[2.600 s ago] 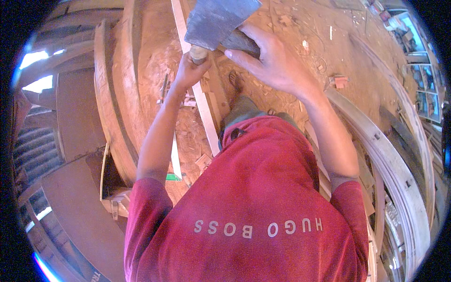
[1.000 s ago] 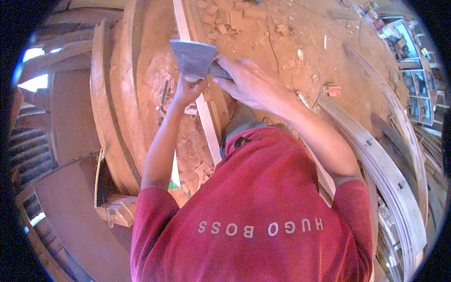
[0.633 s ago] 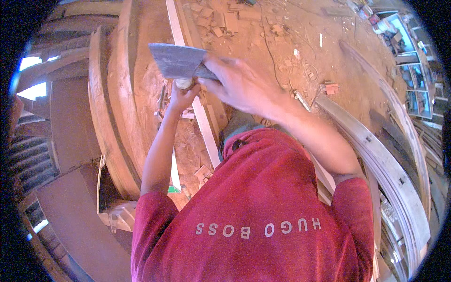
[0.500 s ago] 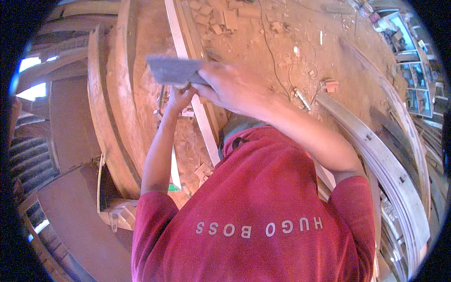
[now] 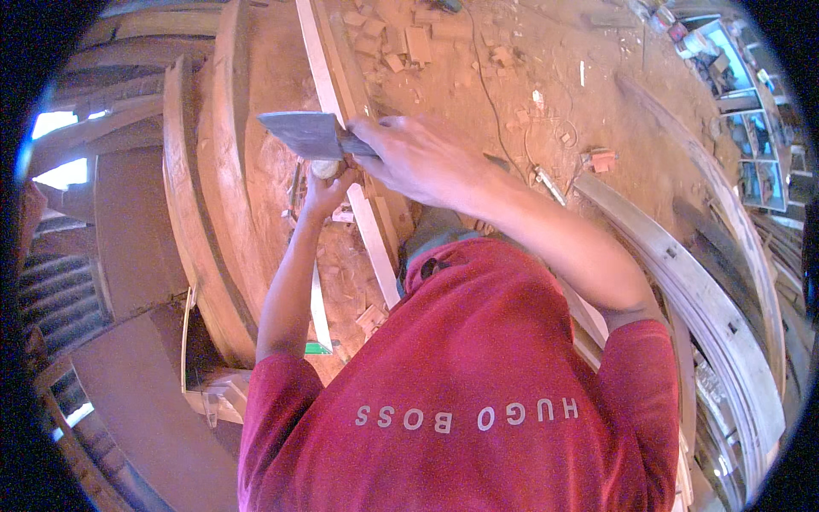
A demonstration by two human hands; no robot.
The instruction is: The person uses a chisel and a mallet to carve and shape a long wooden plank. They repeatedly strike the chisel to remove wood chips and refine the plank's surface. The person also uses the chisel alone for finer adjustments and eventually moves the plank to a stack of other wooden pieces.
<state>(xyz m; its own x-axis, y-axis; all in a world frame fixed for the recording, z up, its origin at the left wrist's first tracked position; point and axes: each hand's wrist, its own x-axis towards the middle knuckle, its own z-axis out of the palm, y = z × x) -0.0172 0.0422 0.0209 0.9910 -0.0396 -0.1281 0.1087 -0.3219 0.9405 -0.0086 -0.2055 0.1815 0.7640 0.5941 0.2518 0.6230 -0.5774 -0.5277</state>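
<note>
Head view, right hand: the right hand (image 5: 418,158) is reaching across the upper middle of the frame, and its fingers are clamping on the dark shank (image 5: 359,148) of the broad metal blade.
Broad metal blade: this blade (image 5: 300,134) is pointing toward the left, in the upper part of the frame, left of centre, and is lying just above the left hand.
Left hand: the left hand (image 5: 327,196) is closing around a round wooden piece (image 5: 325,169), whose pale end is showing beneath the blade; whether both are forming one tool, I cannot tell.
Pale timber strip: it (image 5: 316,60) is running from the top edge down past the hands toward the red shirt (image 5: 452,350).
Wood offcuts: these (image 5: 418,44) are lying at the upper middle, near a dark cable (image 5: 485,85).
Curved timbers: they (image 5: 189,188) are standing at the left.
</note>
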